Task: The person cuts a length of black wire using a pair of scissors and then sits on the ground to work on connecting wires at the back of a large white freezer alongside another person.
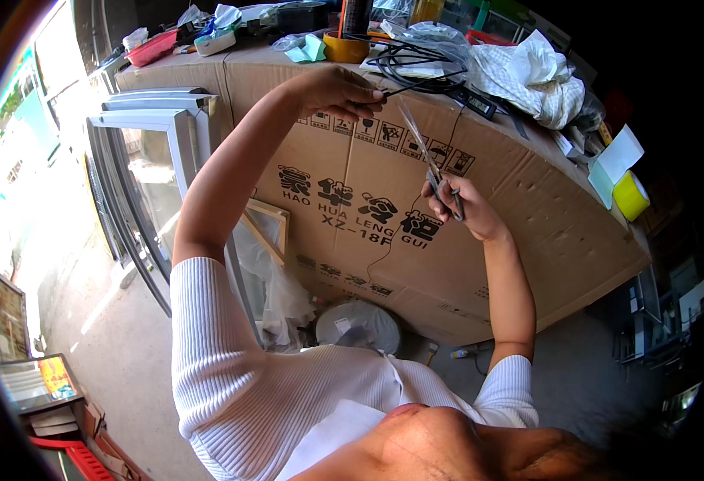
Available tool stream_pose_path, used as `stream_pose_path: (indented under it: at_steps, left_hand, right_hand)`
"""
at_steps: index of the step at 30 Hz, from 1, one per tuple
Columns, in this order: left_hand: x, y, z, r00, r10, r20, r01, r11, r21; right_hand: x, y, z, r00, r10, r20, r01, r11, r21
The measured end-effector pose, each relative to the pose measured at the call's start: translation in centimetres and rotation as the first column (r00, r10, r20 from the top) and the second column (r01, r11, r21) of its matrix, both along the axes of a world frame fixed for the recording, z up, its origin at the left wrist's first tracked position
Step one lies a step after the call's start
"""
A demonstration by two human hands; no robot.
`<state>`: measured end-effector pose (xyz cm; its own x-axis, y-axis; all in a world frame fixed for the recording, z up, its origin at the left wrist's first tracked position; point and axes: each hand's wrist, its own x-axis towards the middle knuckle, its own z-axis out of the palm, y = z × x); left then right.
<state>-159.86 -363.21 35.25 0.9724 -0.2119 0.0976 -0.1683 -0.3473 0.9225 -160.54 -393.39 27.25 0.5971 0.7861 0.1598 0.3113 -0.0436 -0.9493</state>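
Note:
My left hand is raised at the near edge of the box top, its fingertips pinching the end of a black cable. The rest of that cable lies in loose coils to the right of the hand. In my right hand is a pair of scissors, held by the handles. The blades point up and to the left, their tips a little to the right of the left fingertips and just below the cable. Whether the blades are parted is hard to make out.
A large cardboard box serves as the work surface. On it lie a yellow tape roll, a red dish, a small digital meter, a checked cloth and another yellow roll. Window frames lean at left.

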Motion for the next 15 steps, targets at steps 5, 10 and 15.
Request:
stream_pose_path:
  at_steps: [5,10,15]
  left_hand:
    - [0.17,-0.57,-0.14,0.998,-0.005,-0.060,0.007,0.999,0.037]
    - [0.40,-0.80,-0.24,0.995,-0.035,-0.096,0.046,0.992,0.121]
    - [0.25,-0.72,-0.72,0.993,-0.084,-0.088,0.087,0.996,0.031]
  right_hand:
    - [0.14,0.40,0.31,0.999,0.014,-0.047,-0.013,1.000,0.021]
    - [0.49,0.65,0.32,1.000,-0.002,-0.027,0.002,1.000,0.001]
    - [0.81,0.92,0.49,0.999,-0.029,-0.016,0.028,0.999,-0.018]
